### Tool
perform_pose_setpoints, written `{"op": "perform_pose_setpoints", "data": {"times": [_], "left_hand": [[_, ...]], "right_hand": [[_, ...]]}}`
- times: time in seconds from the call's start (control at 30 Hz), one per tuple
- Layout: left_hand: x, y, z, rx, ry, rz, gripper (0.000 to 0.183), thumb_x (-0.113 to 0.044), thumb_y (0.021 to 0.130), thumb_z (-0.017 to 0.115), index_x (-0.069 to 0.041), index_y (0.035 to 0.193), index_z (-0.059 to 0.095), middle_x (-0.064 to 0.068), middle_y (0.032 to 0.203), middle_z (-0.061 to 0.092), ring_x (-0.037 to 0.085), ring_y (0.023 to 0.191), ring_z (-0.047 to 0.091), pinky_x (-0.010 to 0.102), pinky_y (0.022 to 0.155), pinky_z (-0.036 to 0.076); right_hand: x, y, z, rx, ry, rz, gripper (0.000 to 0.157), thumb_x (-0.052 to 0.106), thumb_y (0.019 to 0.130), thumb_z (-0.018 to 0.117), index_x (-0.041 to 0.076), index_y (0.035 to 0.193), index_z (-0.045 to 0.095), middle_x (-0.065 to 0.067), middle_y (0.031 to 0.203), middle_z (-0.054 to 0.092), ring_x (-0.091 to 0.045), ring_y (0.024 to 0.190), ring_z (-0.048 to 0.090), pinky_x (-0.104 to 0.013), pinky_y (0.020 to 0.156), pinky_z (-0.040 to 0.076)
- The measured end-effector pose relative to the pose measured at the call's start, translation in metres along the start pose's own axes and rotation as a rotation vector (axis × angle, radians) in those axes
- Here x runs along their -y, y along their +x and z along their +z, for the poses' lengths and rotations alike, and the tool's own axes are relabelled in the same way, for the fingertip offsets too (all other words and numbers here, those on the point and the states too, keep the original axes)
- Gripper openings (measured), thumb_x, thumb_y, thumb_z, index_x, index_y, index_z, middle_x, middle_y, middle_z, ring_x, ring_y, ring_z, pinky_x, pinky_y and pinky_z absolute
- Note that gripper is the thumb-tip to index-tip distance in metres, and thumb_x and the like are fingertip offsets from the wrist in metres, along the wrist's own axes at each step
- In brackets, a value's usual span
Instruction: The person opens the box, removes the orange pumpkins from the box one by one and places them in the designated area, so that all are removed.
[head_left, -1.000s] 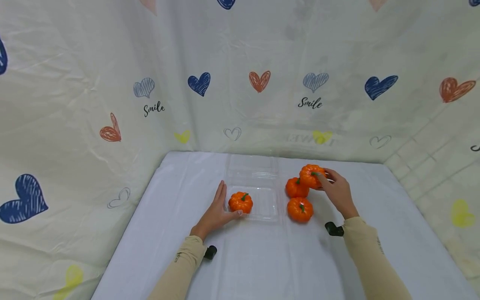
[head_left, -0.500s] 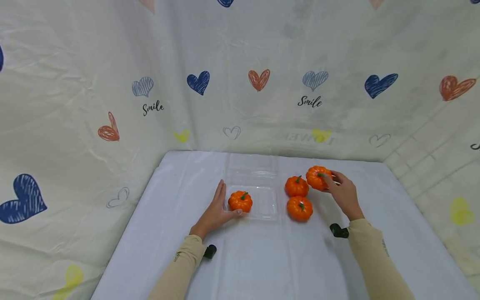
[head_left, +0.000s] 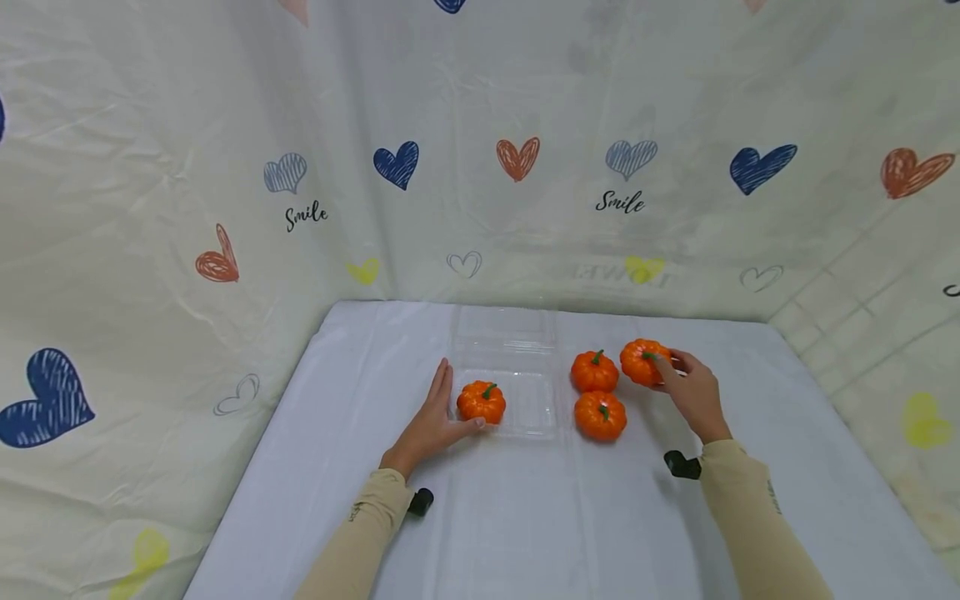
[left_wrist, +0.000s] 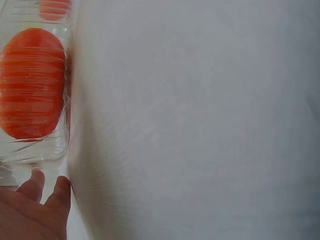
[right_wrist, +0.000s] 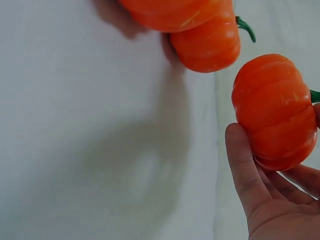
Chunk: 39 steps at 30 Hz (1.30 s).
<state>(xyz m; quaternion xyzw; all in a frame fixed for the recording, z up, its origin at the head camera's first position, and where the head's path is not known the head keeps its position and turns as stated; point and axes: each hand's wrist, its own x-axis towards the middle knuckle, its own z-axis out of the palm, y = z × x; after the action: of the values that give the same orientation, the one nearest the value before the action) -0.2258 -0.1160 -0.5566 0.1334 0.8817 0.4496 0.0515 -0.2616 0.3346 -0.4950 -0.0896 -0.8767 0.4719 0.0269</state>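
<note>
Pumpkin (head_left: 638,360) in grasp of R hand (head_left: 694,396), approx. 3 o'clock from rear pumpkin (head_left: 593,373) on wht. cloth (head_left: 502,517); front pumpkin (head_left: 600,418) at rear one's 6 o'clock. L hand (head_left: 430,429) unclenched, fingers straight, approx. 8 o'clock from inner pumpkin (head_left: 478,404), latter at 9 o'clock side of clear tray (head_left: 532,404).

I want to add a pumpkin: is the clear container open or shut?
Open: the clear container stands uncovered, its lid folded back behind it.
</note>
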Motion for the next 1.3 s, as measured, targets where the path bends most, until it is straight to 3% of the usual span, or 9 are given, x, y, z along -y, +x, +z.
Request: {"op": "perform_pose_setpoints", "data": {"times": [0.23,0.5,0.93,1.03,1.17,1.3], "left_hand": [[0.001,-0.001,0.001,0.001,-0.011,-0.006,0.127,-0.066,0.089,0.078,-0.007,0.172,0.002,-0.007,0.178,-0.013,0.028,0.164,0.007,0.056,0.127,0.022],[-0.004,-0.002,-0.001,0.007,-0.019,-0.006,0.125,-0.064,0.090,0.078,-0.006,0.172,0.003,-0.004,0.179,-0.013,0.029,0.164,0.007,0.057,0.127,0.022],[-0.005,-0.001,-0.002,0.006,-0.007,-0.009,0.125,-0.061,0.091,0.079,-0.006,0.172,0.002,-0.005,0.179,-0.013,0.027,0.164,0.007,0.053,0.127,0.021],[-0.005,-0.001,-0.002,0.008,-0.008,-0.014,0.125,-0.062,0.091,0.079,-0.006,0.172,0.002,-0.005,0.179,-0.013,0.028,0.164,0.007,0.054,0.127,0.021],[-0.005,-0.002,-0.002,0.006,-0.012,-0.017,0.125,-0.062,0.090,0.079,-0.007,0.172,0.003,-0.005,0.179,-0.013,0.028,0.164,0.008,0.055,0.127,0.022],[-0.004,-0.001,-0.002,0.002,-0.007,-0.012,0.125,-0.062,0.090,0.079,-0.006,0.172,0.003,-0.005,0.179,-0.012,0.029,0.164,0.009,0.055,0.127,0.022]], "right_hand": [[-0.012,0.004,0.001,-0.011,-0.028,0.066,0.082,0.055,0.110,0.044,-0.008,0.161,0.036,-0.037,0.157,0.041,-0.051,0.142,0.043,-0.061,0.111,0.046],[-0.018,0.005,0.004,-0.011,-0.047,0.139,0.079,0.051,0.112,0.042,-0.010,0.162,0.033,-0.038,0.158,0.039,-0.050,0.137,0.049,-0.058,0.111,0.048],[-0.027,0.008,0.008,0.041,-0.070,0.171,0.079,0.052,0.112,0.038,-0.007,0.164,0.031,-0.037,0.161,0.037,-0.051,0.142,0.042,-0.061,0.116,0.042],[-0.027,0.010,0.011,0.050,-0.060,0.180,0.078,0.051,0.113,0.038,-0.006,0.165,0.029,-0.037,0.161,0.036,-0.050,0.136,0.050,-0.059,0.115,0.044],[-0.028,0.011,0.014,0.054,-0.062,0.193,0.078,0.050,0.113,0.037,-0.008,0.164,0.029,-0.038,0.158,0.040,-0.044,0.114,0.066,-0.056,0.110,0.050],[-0.029,0.011,0.016,0.047,-0.078,0.183,0.077,0.049,0.113,0.037,-0.009,0.164,0.029,-0.037,0.155,0.043,-0.035,0.097,0.070,-0.050,0.101,0.055]]}}
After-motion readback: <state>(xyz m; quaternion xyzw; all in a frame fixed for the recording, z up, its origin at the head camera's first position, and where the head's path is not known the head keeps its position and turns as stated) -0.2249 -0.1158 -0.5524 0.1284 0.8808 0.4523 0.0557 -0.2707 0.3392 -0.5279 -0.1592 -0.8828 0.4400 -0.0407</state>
